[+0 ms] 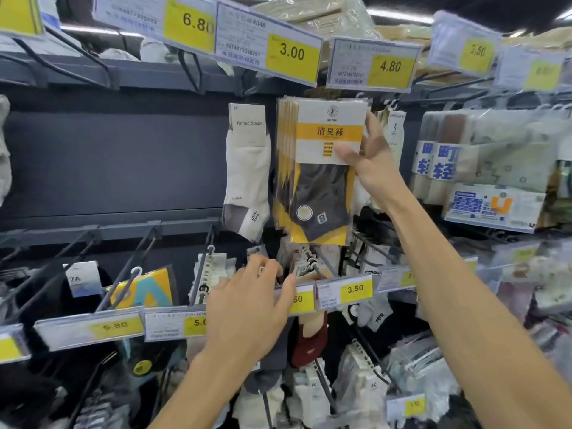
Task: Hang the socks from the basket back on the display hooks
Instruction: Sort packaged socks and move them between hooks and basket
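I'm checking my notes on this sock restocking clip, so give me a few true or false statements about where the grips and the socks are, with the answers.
1. The right grip holds the stack of yellow sock packs. True.
2. The white Kunao sock hangs to the right of those packs. False: it hangs to their left.
3. The left grip is up at the 4.80 tag on the top row. False: it is low, at the lower price rail.
4. A 3.50 tag hangs below the packs. True.
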Demonstrator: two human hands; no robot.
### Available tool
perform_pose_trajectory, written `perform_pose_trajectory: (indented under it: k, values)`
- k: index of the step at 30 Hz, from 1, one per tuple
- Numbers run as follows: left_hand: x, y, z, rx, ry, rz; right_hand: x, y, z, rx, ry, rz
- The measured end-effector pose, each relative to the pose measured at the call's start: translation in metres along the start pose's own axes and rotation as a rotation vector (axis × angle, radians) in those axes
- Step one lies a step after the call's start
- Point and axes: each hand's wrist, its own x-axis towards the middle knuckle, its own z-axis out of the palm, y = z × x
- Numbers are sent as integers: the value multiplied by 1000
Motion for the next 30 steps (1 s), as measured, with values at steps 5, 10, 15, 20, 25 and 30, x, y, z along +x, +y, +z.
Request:
perform_pose_trajectory:
  k: [5, 10, 15, 20, 25, 30]
  values:
    - [-2, -2, 1, -32, -21, -8, -19, -9, 7, -67, 33, 40]
    - [-3, 3, -6, -248, 89, 78, -107, -23, 8, -232, 370, -14]
    - [-55, 59, 6, -721, 212, 364, -264, -20, 6, -198, 215, -99]
    - [-199, 156, 113, -887, -571, 165, -460, 69, -11, -167, 324, 585]
    - [-401, 220, 223, -713, -1346, 94, -707, 137, -49, -269, 265, 1313]
    - [-547, 250, 292, -512, -1681, 217, -888, 175, -80, -349, 308, 1788]
